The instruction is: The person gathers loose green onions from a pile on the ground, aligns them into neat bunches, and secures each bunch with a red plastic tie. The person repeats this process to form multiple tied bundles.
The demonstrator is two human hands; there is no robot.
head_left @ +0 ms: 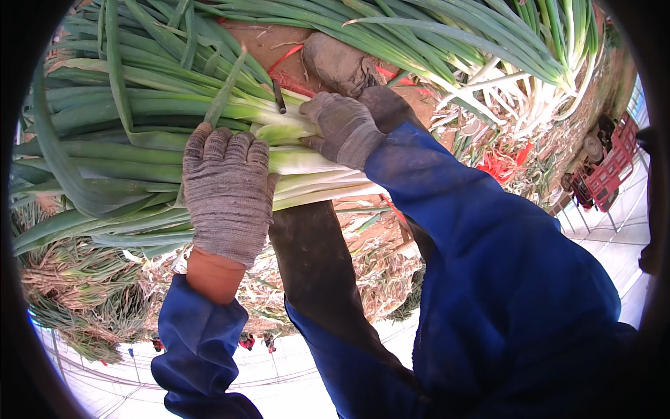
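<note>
I see both gloved hands on 1 bundle of green onions (139, 133) lying across the frame, leaves to the left, white stalks to the right.

Left hand (227, 188): grey knit glove, grip clenched over the bundle at the pale green part, fingers curled over the top.

Right hand (343, 127): same glove, grip closed on the white stalks (328, 183) just right of the left hand. A thin dark tool (279, 96) sticks up beside its fingers; I cannot tell if the hand holds it.

No packages, labels or signs I can make out. Red strips (502, 164) lie on the ground right of centre, more red bits by the dirty boot (335, 61) above the right hand. A red crate-like frame (607, 167) sits at the far right edge.

Room: a second pile of onions (502, 63) fills the top right, roots pointing down-right. Trimmed roots and husks (84, 279) litter the lower left. Bare soil (265, 42) shows only in a narrow patch between the 2 piles. Blue sleeves (488, 244) and a dark trouser leg (314, 265) block the lower centre.
</note>
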